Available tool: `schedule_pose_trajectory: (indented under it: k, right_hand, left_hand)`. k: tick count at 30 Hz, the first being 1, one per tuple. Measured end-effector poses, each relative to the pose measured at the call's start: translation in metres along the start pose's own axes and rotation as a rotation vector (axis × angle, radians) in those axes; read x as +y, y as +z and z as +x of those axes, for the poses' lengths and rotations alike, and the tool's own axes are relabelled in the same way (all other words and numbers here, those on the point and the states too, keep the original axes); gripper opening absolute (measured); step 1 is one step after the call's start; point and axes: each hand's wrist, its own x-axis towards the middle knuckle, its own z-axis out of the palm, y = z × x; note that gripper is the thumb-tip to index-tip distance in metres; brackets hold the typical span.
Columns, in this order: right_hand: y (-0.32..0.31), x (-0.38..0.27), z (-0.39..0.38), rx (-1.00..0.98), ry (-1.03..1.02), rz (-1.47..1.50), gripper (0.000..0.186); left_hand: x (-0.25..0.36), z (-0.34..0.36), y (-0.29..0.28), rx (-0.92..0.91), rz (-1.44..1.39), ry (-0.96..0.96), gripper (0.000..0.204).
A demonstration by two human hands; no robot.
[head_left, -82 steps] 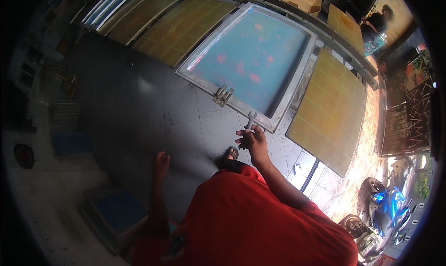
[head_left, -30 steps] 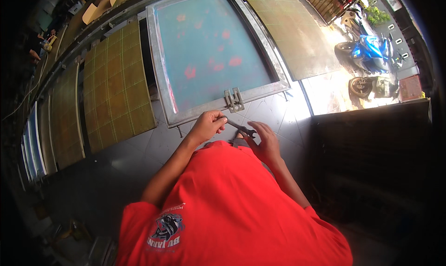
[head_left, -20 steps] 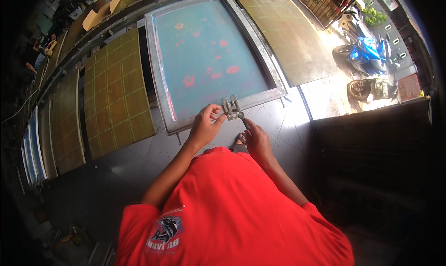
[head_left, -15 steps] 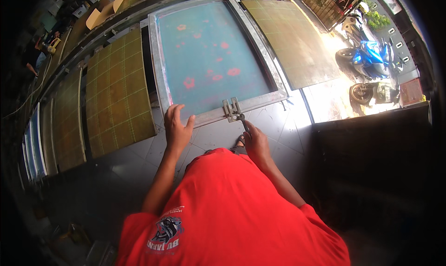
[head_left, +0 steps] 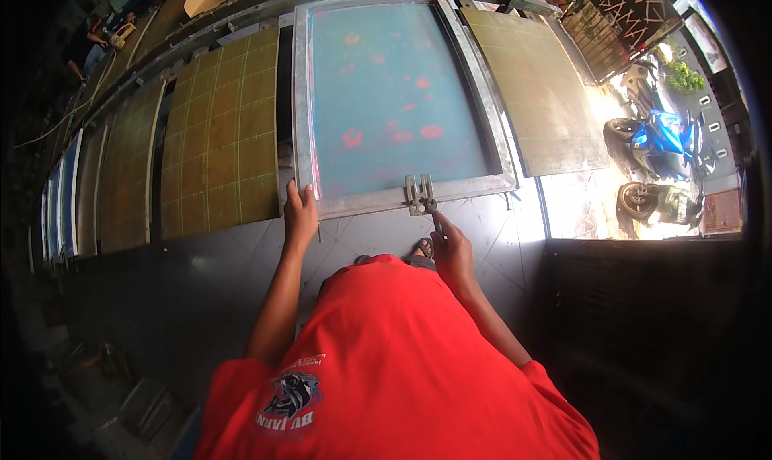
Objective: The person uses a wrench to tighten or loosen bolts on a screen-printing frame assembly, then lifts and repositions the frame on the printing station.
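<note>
A screen printing frame (head_left: 366, 200) with grey metal sides holds a blue mesh (head_left: 378, 74) marked with pink flower shapes. At its near left corner, my left hand (head_left: 301, 216) grips the edge, the thumb partly hidden. A slotted metal bracket (head_left: 419, 195) is fixed to the near side of the frame, right of the middle. My right hand (head_left: 453, 253) is closed round the dark handle of what looks like a wrench (head_left: 437, 220). The head of this tool meets the bracket's lower part.
Brown printing boards (head_left: 221, 130) with green grid lines stand to the left, and a plainer board (head_left: 535, 90) to the right. A blue motorbike (head_left: 666, 142) is parked in sunlight at the far right. Another person (head_left: 90, 46) is at the far left. Grey tiles (head_left: 354, 239) cover the floor.
The whole view has shifted, putting the frame farther right in the picture. My left hand's spread fingers have drawn together on the frame's corner. The wrench stays at the bracket.
</note>
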Motion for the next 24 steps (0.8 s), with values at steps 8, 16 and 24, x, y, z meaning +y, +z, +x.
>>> schedule_pose_trajectory:
  k: [8,16,24]
  right_hand:
    - [-0.004,0.015,0.006,0.0,-0.105,-0.06,0.04]
    - [-0.018,0.02,0.015,-0.047,-0.201,-0.116,0.04]
    - [-0.045,0.009,0.046,-0.121,-0.339,-0.335,0.033]
  left_hand:
    - [0.001,0.003,0.001,0.011,0.044,-0.022,0.055]
    - [-0.002,0.003,0.007,0.062,0.048,-0.045,0.055]
    - [0.012,0.003,0.003,0.033,0.043,-0.11,0.054]
